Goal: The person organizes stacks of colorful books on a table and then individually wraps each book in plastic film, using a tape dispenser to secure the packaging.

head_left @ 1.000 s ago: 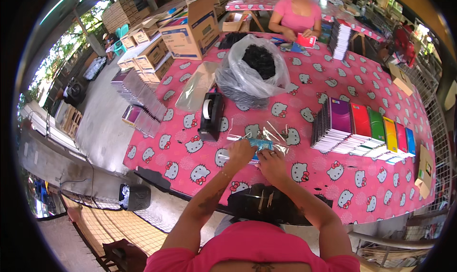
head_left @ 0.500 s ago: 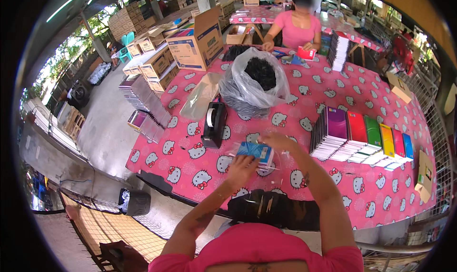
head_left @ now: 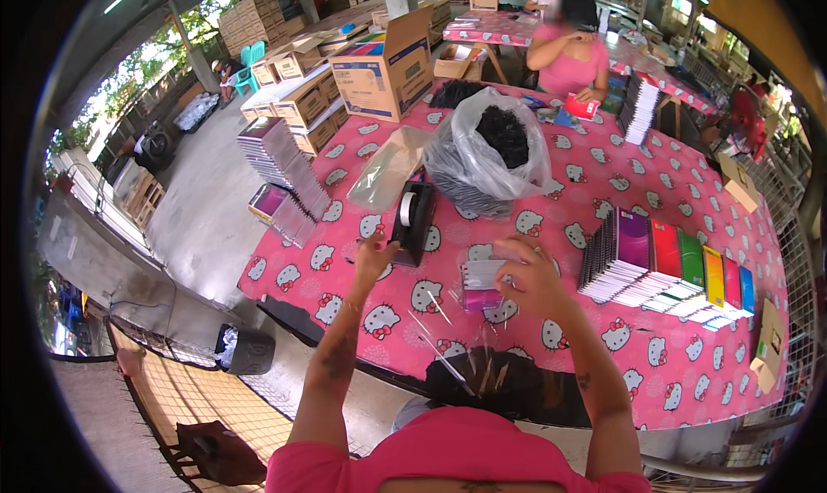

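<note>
A small bundle of spiral notebooks (head_left: 481, 274) in clear plastic sits on the pink table in front of me, its white page edges and a purple cover showing. My right hand (head_left: 532, 279) is at the bundle's right side, fingers curved and apart; whether the fingertips touch it is hard to tell. My left hand (head_left: 374, 257) is at the near left edge of a black tape dispenser (head_left: 417, 226), its fingers apart. Any tape at those fingertips is too small to make out. Loose clear plastic (head_left: 444, 325) lies closer to me.
Beyond the dispenser stand a plastic bag of black material (head_left: 491, 152) and flat clear sleeves (head_left: 388, 172). Notebook stacks (head_left: 633, 256) line the right, with more notebooks (head_left: 280, 170) at the left edge. Across the table sits a co-worker (head_left: 568, 62) near an open carton (head_left: 379, 75).
My left hand has left the bundle and moved up-left to the tape dispenser. The bundle has been turned: its blue cover no longer faces up. My view has shifted slightly left.
</note>
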`<state>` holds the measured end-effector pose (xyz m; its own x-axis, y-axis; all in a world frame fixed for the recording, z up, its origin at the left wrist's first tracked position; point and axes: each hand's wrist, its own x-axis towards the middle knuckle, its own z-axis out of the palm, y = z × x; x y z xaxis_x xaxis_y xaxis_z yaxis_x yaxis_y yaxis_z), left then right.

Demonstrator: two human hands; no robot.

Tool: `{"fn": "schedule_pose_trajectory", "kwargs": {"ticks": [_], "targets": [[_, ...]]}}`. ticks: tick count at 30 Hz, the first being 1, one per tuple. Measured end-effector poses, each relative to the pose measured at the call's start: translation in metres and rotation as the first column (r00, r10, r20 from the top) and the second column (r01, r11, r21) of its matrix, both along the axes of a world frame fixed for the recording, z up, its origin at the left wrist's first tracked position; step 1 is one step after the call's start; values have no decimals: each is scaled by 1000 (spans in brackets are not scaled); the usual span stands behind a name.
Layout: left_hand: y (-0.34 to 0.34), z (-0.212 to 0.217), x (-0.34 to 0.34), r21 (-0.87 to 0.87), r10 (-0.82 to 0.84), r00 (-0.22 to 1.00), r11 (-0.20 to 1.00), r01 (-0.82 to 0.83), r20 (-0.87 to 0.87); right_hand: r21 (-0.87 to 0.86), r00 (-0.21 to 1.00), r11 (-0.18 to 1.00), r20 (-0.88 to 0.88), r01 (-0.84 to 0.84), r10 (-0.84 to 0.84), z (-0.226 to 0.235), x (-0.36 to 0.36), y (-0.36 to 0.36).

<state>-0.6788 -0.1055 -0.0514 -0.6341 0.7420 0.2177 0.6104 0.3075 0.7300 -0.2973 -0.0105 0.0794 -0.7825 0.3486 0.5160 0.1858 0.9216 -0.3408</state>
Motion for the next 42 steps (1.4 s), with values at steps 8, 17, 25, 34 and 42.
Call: {"fn": "schedule_pose_trajectory", "kwargs": {"ticks": [8, 17, 25, 34, 42], "targets": [[8, -7, 47, 222, -120, 586, 969, -105, 801, -71, 984, 981, 17, 178, -178, 5, -23, -17], [-12, 61, 61, 62, -427, 893, 904, 423, 140, -13, 937, 958, 213, 285, -276, -7, -40, -25], [48, 87, 111, 256, -880, 455, 476, 842, 138, -42, 940, 964, 238, 263, -246, -2, -45, -24], [65, 90, 131, 189, -838, 482, 446, 875, -254, -206, 983, 962, 18, 181, -181, -76, 20, 11], [79, 56, 171, 128, -666, 694, 690, 712, -272, -309, 993, 951, -113, -11, -25, -103, 16, 6]]}}
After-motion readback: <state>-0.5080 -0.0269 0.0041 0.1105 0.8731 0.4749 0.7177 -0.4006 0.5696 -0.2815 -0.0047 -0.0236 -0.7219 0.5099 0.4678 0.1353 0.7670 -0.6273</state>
